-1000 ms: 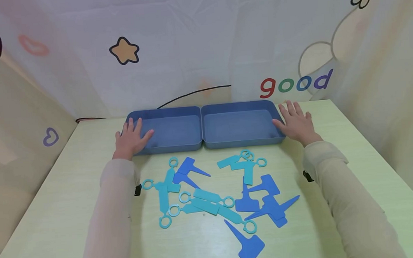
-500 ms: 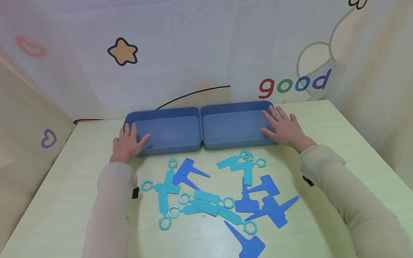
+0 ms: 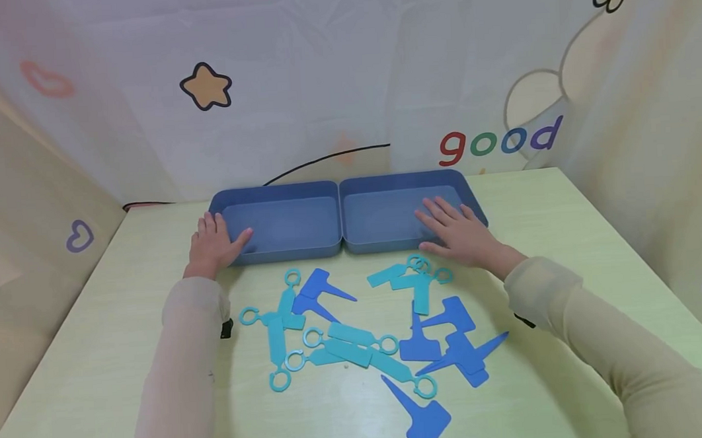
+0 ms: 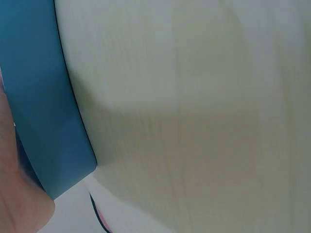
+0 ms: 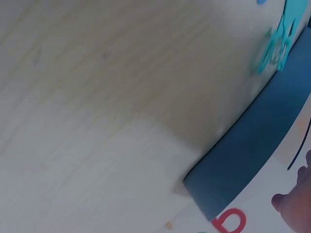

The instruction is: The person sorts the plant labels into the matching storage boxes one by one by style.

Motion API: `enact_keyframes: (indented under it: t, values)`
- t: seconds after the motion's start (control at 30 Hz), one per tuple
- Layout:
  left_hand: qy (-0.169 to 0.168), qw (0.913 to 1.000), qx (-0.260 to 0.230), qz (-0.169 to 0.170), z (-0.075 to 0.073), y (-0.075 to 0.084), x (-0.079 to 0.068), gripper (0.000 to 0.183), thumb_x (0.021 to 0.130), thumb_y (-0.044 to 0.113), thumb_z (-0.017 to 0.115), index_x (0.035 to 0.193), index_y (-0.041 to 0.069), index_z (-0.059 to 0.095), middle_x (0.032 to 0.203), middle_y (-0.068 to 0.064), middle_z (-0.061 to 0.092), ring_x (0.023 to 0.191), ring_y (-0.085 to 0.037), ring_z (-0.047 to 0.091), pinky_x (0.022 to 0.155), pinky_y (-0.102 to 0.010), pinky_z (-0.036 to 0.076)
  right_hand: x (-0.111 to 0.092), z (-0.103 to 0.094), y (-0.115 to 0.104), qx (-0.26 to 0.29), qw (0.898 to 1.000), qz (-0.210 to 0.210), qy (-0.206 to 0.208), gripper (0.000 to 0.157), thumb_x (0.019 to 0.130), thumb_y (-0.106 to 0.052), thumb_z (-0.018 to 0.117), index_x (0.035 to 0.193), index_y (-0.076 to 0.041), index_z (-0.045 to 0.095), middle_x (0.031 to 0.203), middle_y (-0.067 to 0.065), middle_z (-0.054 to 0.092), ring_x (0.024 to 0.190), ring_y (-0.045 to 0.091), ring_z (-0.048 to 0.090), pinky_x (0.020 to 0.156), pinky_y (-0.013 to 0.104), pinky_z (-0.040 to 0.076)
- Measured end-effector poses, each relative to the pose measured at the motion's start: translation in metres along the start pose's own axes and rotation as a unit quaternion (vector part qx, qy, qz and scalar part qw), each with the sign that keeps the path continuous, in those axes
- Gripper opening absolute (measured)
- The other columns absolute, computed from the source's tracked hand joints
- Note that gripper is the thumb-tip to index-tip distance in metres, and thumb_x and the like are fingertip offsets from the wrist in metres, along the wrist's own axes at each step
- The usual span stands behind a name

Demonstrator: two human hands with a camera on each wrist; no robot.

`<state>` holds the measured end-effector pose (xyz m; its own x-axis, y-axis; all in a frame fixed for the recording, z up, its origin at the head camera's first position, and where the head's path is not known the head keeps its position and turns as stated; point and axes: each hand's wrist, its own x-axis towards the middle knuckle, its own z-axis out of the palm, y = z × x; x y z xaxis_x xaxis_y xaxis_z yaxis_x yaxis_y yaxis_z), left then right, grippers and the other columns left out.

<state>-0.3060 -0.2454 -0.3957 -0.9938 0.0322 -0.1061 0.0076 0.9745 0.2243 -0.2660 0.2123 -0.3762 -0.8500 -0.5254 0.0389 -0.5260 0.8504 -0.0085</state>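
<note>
Curtained-off spot, rm type unclear: cartoon-print curtains (image 3: 320,82) on 3 sides of wood-look tbl (image 3: 84,365).

The left tray (image 3: 288,225) and right tray (image 3: 377,217), blue, shallow and upright, touch side by side across mid-frame. The left fingers (image 3: 210,223) are at one's left end, the right fingers (image 3: 440,213) over the other's right half. Below, teal ringed tags (image 3: 422,298) overlap in groups, flat on the tabletop (image 3: 96,364); blue T-shaped tags (image 3: 428,423) also lie flat.

Smooth, matt plastic trays (image 3: 286,224) and tags (image 3: 351,334) — faintly glossy wood-grain tabletop (image 3: 96,364) — softly creased cloth backdrop (image 3: 320,82).
</note>
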Motion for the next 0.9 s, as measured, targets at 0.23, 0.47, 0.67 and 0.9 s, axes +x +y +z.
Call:
enact_keyframes:
  t: [0.23,0.47,0.67,0.9]
  values:
    - [-0.008,1.0,0.002,-0.004,0.0,0.001,-0.002,0.097,0.084,0.068,0.015,0.137,-0.01,-0.005,0.141,-0.033,-0.012,0.131,-0.047,-0.008,0.105,-0.057,0.003,-0.005,0.004,-0.021,-0.001,0.998,-0.057,-0.001,0.07,0.087,-0.053,0.043,0.143,-0.017,0.019,0.149,0.009,0.013,0.137,0.028,0.008,0.104,0.058,0.015]
    - [-0.013,0.9999,0.005,-0.002,-0.001,0.002,-0.003,0.096,0.084,0.068,0.012,0.137,-0.011,-0.004,0.141,-0.034,-0.012,0.13,-0.047,-0.008,0.105,-0.057,0.002,-0.011,0.01,-0.037,-0.008,0.994,-0.106,-0.007,0.068,0.086,-0.054,0.043,0.141,-0.018,0.025,0.148,0.007,0.017,0.137,0.027,0.013,0.103,0.055,0.021]
    - [-0.007,0.9999,0.008,-0.002,0.001,0.001,-0.003,0.098,0.083,0.069,0.008,0.137,-0.013,0.0,0.141,-0.034,-0.011,0.131,-0.046,-0.007,0.106,-0.056,0.002,-0.013,0.015,-0.047,-0.012,0.991,-0.131,-0.022,0.063,0.087,-0.052,0.042,0.14,-0.019,0.029,0.148,0.005,0.021,0.136,0.026,0.016,0.103,0.055,0.022]
    - [0.007,0.9999,0.01,-0.002,0.004,0.0,-0.002,0.099,0.083,0.069,0.006,0.136,-0.014,0.003,0.141,-0.035,-0.008,0.131,-0.046,-0.005,0.106,-0.056,0.003,-0.016,0.02,-0.058,-0.046,0.988,-0.143,-0.024,0.055,0.09,-0.045,0.041,0.137,-0.017,0.035,0.146,0.007,0.025,0.135,0.025,0.02,0.104,0.054,0.021]
